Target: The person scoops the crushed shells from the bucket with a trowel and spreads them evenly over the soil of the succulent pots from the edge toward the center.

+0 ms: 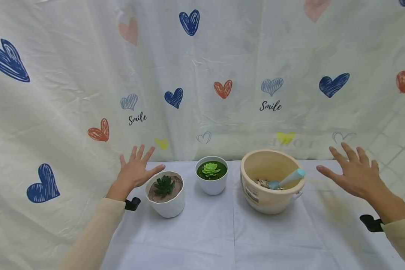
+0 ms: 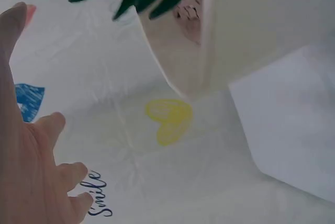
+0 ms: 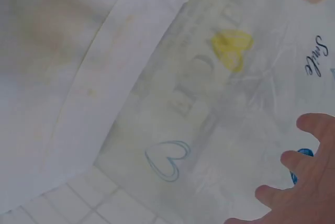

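Observation:
My left hand [image 1: 134,172] is raised with its fingers spread, holding nothing. Just right of it stands a white pot [image 1: 170,206] with a dark green succulent [image 1: 164,186] in brownish soil; in the left wrist view the pot [image 2: 261,20] looms large beside the hand. On the right, my right hand [image 1: 359,174] is also lifted, fingers apart and nothing in it. Nearest to it is a big cream bucket [image 1: 268,200], with a trowel [image 1: 291,178] with a pale blue handle leaning inside on light, pebbly bits. Between bucket and left pot stands a smaller white pot [image 1: 212,185] with a bright green succulent [image 1: 210,169].
A white cloth [image 1: 206,236] covers the table. Behind it hangs a pale curtain [image 1: 195,63] printed with hearts and "Smile" lettering. White tiles [image 3: 78,203] show beyond the table's right side.

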`<state>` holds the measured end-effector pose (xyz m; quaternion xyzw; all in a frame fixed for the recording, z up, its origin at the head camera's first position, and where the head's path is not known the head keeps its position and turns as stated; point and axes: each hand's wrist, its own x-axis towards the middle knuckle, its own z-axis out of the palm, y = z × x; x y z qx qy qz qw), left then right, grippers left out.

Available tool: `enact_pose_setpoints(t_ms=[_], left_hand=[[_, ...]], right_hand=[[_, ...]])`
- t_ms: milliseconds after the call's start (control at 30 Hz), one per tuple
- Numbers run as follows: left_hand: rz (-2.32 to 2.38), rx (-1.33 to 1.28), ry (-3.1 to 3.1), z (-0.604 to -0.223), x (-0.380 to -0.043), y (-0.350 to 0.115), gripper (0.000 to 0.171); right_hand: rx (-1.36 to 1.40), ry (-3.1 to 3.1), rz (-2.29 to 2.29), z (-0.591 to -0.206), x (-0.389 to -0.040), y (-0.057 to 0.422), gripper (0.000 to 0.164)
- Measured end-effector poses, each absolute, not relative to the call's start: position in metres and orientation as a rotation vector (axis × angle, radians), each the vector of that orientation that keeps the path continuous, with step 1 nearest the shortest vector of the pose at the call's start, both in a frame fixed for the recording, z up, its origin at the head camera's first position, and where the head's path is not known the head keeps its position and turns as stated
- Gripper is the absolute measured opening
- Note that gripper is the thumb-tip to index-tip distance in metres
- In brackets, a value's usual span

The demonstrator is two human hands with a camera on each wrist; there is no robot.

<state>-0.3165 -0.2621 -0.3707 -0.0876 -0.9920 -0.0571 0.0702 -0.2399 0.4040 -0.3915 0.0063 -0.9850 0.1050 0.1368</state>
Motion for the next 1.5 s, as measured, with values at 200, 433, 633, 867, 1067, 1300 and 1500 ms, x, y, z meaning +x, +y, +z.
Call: enact_pose_setpoints(t_ms=[200, 433, 633, 867, 1067, 1300, 1500], left_hand=[[-0.196, -0.322, -2.925, -0.369, -0.295, -0.240, 0.098], [-0.336, -0.563, -2.775, -0.374, -0.269, -0.185, 0.086], [-0.664, -0.780, -2.558, -0.397, -0.257, -0.126, 0.070], [-1.106, -0.870, -2.318, -0.423, -0.257, -0.071, 0.044], [-1.577, -0.787, -2.298, -0.436, -0.262, -0.038, 0.038], [-1.816, -0.635, -2.320, -0.443, -0.265, -0.006, 0.041], [-1.925, -0.567, -2.310, -0.449, -0.270, 0.017, 0.049]], right_hand=[[0.079, -2.792, 0.369, -0.387, -0.228, 0.383, 0.089], [0.151, -2.698, 0.581, -0.380, -0.212, 0.352, 0.068], [0.184, -2.730, 0.624, -0.380, -0.212, 0.327, 0.061], [0.186, -2.769, 0.640, -0.383, -0.218, 0.306, 0.058], [0.198, -2.730, 0.652, -0.380, -0.223, 0.294, 0.038], [0.171, -2.724, 0.651, -0.379, -0.232, 0.282, 0.033], [0.072, -2.758, 0.630, -0.377, -0.242, 0.269, 0.045]])
